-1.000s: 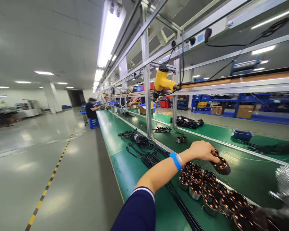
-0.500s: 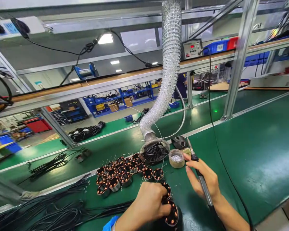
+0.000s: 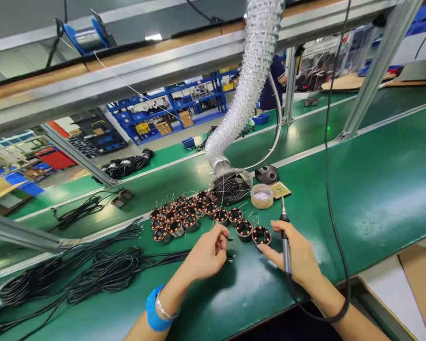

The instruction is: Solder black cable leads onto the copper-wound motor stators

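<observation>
My left hand (image 3: 208, 253), with a blue wristband (image 3: 158, 310), is over the bench, fingers curled and pinched on a thin solder wire (image 3: 222, 201) that runs down from a spool (image 3: 88, 37). My right hand (image 3: 300, 255) grips a soldering iron (image 3: 286, 244), its tip pointing up and away. The right thumb reaches toward the nearest copper-wound motor stator (image 3: 261, 235); whether it touches cannot be told. Another stator (image 3: 244, 229) stands just left of that one. Several more stators (image 3: 175, 227) are grouped further left.
A round fume-extractor hood (image 3: 230, 187) on a silver duct (image 3: 246, 90) stands behind the stators. Beside it are a tub (image 3: 261, 196), a yellow sponge (image 3: 280, 189) and a black holder (image 3: 267, 174). Black cables (image 3: 106, 270) lie left; the iron's cord (image 3: 328, 189) hangs at right.
My left hand has come away from the nearest stators and moved left. That front stator now stands beside my right thumb. The view has tilted down, and the right hand still holds the iron.
</observation>
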Motion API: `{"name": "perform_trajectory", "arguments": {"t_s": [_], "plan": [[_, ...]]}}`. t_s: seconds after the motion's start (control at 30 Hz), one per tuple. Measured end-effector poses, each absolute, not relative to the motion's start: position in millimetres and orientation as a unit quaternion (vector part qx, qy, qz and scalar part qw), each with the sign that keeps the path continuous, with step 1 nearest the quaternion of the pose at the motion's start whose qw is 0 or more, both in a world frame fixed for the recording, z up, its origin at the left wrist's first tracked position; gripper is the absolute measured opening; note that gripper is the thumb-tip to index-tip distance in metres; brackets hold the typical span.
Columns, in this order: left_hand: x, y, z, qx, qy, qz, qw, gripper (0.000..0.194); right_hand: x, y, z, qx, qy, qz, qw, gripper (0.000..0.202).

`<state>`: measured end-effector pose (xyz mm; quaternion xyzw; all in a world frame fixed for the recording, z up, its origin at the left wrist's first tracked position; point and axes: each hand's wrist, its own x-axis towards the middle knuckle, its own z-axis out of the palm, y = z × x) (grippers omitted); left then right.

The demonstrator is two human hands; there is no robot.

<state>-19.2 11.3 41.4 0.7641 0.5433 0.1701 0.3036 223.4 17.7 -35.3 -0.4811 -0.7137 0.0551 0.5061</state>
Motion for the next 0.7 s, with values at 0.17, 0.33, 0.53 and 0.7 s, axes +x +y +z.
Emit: {"name": "perform_trajectory", "arguments": {"t_s": [0.17,0.33,0.53,0.7], "plan": [[-27.6,-2.1,12.8,0.752,0.547,0.210,0.303,0.030,205.1,19.7,-41.2,-0.467,-0.738,0.089,0.479,0.031],[-19.5,-2.1,5.2,0.743,0.565,0.164,0.318,0.037,234.5,5.7,-42.4,-0.346,-0.814,0.188,0.427,0.041],[-13.9,0.1,0.7,0.715,0.543,0.199,0.393,0.042,244.7,-7.1,-45.5,-0.371,-0.816,0.163,0.413,0.054],[-0.9,7.8,-5.0,0.658,0.527,0.245,0.478,0.044,229.0,2.0,-41.3,-0.314,-0.822,0.227,0.417,0.042]]}}
